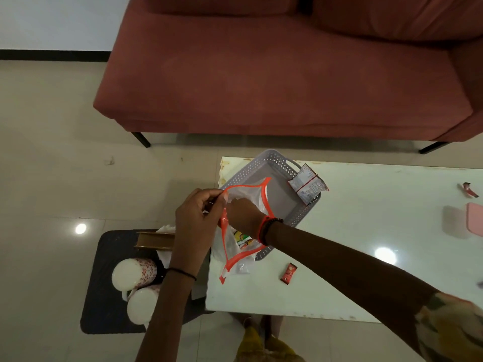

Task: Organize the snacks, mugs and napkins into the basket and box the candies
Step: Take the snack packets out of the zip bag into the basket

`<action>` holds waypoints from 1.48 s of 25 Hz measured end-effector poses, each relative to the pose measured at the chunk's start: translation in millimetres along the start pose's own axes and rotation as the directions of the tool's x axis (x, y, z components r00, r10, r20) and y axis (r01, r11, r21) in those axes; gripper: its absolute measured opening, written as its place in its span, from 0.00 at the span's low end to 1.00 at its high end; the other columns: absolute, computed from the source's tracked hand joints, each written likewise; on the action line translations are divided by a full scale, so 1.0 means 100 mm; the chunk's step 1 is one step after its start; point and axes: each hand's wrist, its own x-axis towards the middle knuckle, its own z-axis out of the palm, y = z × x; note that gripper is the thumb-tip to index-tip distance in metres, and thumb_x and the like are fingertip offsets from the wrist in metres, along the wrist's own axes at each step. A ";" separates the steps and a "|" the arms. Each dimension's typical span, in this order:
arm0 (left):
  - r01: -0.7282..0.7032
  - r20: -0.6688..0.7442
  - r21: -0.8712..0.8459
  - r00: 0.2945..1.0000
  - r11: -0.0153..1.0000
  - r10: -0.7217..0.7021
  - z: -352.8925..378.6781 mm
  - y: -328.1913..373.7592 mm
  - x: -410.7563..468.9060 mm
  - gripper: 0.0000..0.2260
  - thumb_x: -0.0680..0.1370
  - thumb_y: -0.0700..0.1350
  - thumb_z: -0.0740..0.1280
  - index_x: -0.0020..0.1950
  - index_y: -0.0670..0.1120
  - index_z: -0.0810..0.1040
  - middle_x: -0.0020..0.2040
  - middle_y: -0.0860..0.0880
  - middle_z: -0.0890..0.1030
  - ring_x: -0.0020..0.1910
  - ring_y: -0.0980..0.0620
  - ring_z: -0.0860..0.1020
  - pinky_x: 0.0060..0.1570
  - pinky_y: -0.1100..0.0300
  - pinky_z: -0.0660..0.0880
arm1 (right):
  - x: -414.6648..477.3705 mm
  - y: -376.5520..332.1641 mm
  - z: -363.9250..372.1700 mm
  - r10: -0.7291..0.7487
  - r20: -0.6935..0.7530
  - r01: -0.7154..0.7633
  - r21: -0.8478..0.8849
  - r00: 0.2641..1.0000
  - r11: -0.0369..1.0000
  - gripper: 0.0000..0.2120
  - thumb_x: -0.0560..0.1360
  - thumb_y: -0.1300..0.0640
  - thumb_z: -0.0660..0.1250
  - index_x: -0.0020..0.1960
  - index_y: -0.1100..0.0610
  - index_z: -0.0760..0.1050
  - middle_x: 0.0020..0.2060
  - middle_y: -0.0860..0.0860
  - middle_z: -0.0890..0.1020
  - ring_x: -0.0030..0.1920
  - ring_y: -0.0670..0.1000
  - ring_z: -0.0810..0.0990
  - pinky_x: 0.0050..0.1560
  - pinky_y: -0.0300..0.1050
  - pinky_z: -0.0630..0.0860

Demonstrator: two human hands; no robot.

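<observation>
A clear plastic bag with an orange rim (244,232) hangs open over the near end of the grey perforated basket (271,163). My left hand (197,218) pinches the bag's left rim. My right hand (241,210) is plunged into the bag's mouth; its fingers are hidden by the plastic. A colourful snack packet (243,240) shows through the bag. A silver snack packet (308,185) leans over the basket's right wall. A red candy (288,273) lies on the white table (366,231), and another candy (469,189) lies at the far right.
Two white mugs (134,274) (141,305) lie on a dark stool (104,283) left of the table, beside a gold napkin holder (154,240) with white napkins. A pink box (474,219) sits at the table's right edge. A red sofa (287,69) stands behind.
</observation>
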 end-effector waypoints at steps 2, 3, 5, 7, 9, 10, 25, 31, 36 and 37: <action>0.025 0.011 0.026 1.000 0.999 -0.025 -0.02 -0.02 0.02 0.10 0.76 0.44 0.65 0.54 0.41 0.79 0.44 0.51 0.78 0.40 0.57 0.76 0.41 0.75 0.70 | -0.07 -0.04 -0.08 -0.066 -0.177 0.057 -0.053 0.982 0.997 0.04 0.73 0.69 0.66 0.45 0.67 0.80 0.41 0.63 0.83 0.43 0.61 0.83 0.45 0.52 0.81; 0.038 0.019 0.039 0.999 0.999 -0.038 -0.04 -0.03 0.03 0.10 0.76 0.45 0.65 0.54 0.41 0.79 0.45 0.51 0.78 0.41 0.55 0.77 0.41 0.75 0.69 | -0.14 -0.06 -0.11 -0.129 -0.182 0.114 -0.092 0.975 0.989 0.05 0.74 0.69 0.65 0.47 0.66 0.80 0.41 0.61 0.84 0.43 0.60 0.83 0.44 0.51 0.81; 0.041 0.035 0.047 0.998 0.998 -0.043 -0.09 -0.04 0.06 0.10 0.77 0.45 0.65 0.54 0.42 0.79 0.45 0.51 0.78 0.41 0.56 0.76 0.39 0.78 0.69 | -0.27 -0.08 -0.24 -0.150 -0.150 0.136 -0.102 0.977 0.985 0.09 0.75 0.68 0.62 0.53 0.64 0.78 0.43 0.60 0.83 0.45 0.60 0.83 0.43 0.51 0.79; 0.014 0.058 0.074 0.998 0.997 -0.018 -0.16 -0.06 0.12 0.10 0.77 0.45 0.65 0.54 0.43 0.79 0.45 0.52 0.78 0.38 0.61 0.75 0.35 0.79 0.70 | -0.40 -0.11 -0.42 -0.149 -0.214 0.131 -0.097 0.965 0.987 0.12 0.74 0.66 0.65 0.57 0.62 0.77 0.44 0.59 0.84 0.45 0.59 0.83 0.44 0.49 0.78; -0.020 0.092 0.120 0.996 0.993 0.009 -0.25 -0.08 0.19 0.10 0.77 0.45 0.65 0.53 0.42 0.80 0.44 0.52 0.77 0.37 0.64 0.73 0.35 0.77 0.69 | -0.52 -0.12 -0.63 -0.164 -0.262 0.145 -0.089 0.951 0.985 0.14 0.75 0.61 0.67 0.61 0.56 0.77 0.51 0.56 0.84 0.51 0.55 0.82 0.51 0.47 0.78; -0.032 0.110 0.137 0.994 0.990 0.017 -0.28 -0.08 0.23 0.10 0.77 0.45 0.65 0.53 0.42 0.80 0.44 0.52 0.76 0.36 0.64 0.73 0.35 0.77 0.68 | -0.58 -0.12 -0.75 -0.150 -0.270 0.152 -0.012 0.951 0.988 0.15 0.75 0.60 0.67 0.62 0.55 0.77 0.54 0.55 0.83 0.54 0.54 0.81 0.54 0.46 0.76; 0.073 0.097 0.030 0.992 0.997 -0.076 -0.49 -0.17 0.45 0.10 0.77 0.45 0.65 0.54 0.43 0.79 0.44 0.48 0.81 0.40 0.50 0.79 0.39 0.67 0.75 | -0.54 1.43 -1.14 0.613 -0.304 0.191 0.951 0.729 0.243 0.17 0.63 0.56 0.77 0.50 0.58 0.83 0.42 0.48 0.87 0.40 0.43 0.86 0.41 0.34 0.81; 0.124 -0.004 -0.014 0.992 0.992 -0.124 -0.49 -0.31 0.54 0.09 0.76 0.45 0.65 0.53 0.43 0.79 0.42 0.46 0.81 0.39 0.48 0.81 0.42 0.56 0.80 | 0.33 2.10 -0.33 0.674 -0.284 -0.421 0.601 0.682 0.679 0.10 0.74 0.60 0.69 0.52 0.63 0.82 0.43 0.57 0.85 0.34 0.45 0.82 0.34 0.37 0.73; 0.140 -0.062 -0.047 0.988 0.989 -0.143 -0.47 -0.44 0.62 0.09 0.76 0.44 0.65 0.54 0.42 0.79 0.42 0.44 0.81 0.39 0.46 0.81 0.40 0.52 0.81 | 0.84 2.37 0.02 0.653 -0.124 -0.586 0.339 0.747 0.736 0.10 0.77 0.63 0.61 0.50 0.66 0.79 0.47 0.64 0.82 0.48 0.63 0.80 0.47 0.49 0.75; 0.148 -0.066 -0.055 0.986 0.988 -0.151 -0.46 -0.46 0.63 0.09 0.76 0.44 0.65 0.54 0.43 0.79 0.41 0.45 0.81 0.38 0.47 0.81 0.37 0.55 0.81 | 0.91 2.41 0.07 0.653 -0.118 -0.596 0.314 0.748 0.739 0.10 0.76 0.63 0.61 0.51 0.66 0.79 0.49 0.64 0.82 0.49 0.63 0.80 0.49 0.50 0.76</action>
